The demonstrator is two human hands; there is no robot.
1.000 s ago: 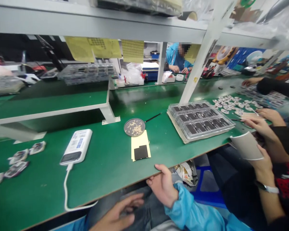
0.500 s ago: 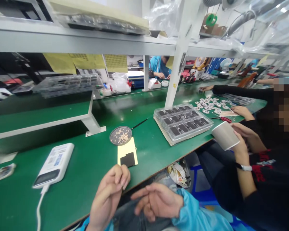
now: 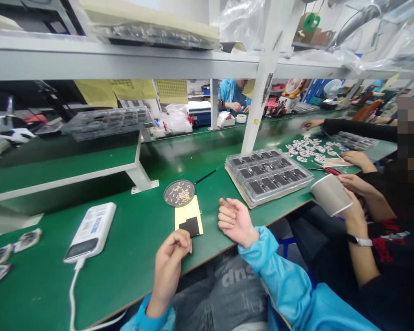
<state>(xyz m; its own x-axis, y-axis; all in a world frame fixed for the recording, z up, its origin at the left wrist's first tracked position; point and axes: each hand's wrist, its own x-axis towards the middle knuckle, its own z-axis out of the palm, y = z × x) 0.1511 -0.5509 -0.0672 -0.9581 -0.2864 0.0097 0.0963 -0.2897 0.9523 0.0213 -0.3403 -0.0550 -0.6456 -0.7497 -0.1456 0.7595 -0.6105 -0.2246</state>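
Observation:
My left hand (image 3: 173, 259) is at the table's front edge, thumb and fingers pressed together beside a black flat piece (image 3: 190, 226). Anything in that pinch is too small or hidden to make out. The black piece lies on a yellow card (image 3: 181, 215). Over the table to the right of the card is my right hand (image 3: 237, 221), its fingers curled in towards the thumb; I cannot make out whether something tiny is at the fingertips. Behind the card sits a round dark mesh dish (image 3: 170, 196) with many small beige pieces (image 3: 184, 196). A thin black stick (image 3: 206, 176) points away from the dish.
Stacked clear trays (image 3: 251, 195) of dark parts stand at right. A white device (image 3: 94, 226) with a cable (image 3: 72, 294) lies at left, near a raised shelf (image 3: 100, 161). A white post (image 3: 258, 101) rises behind. A co-worker's hands hold a grey sheet (image 3: 330, 195) at right.
My right hand has risen from my lap to above the table, and its spread fingers have curled. My left hand has stayed pinched near the yellow card. The view has shifted slightly.

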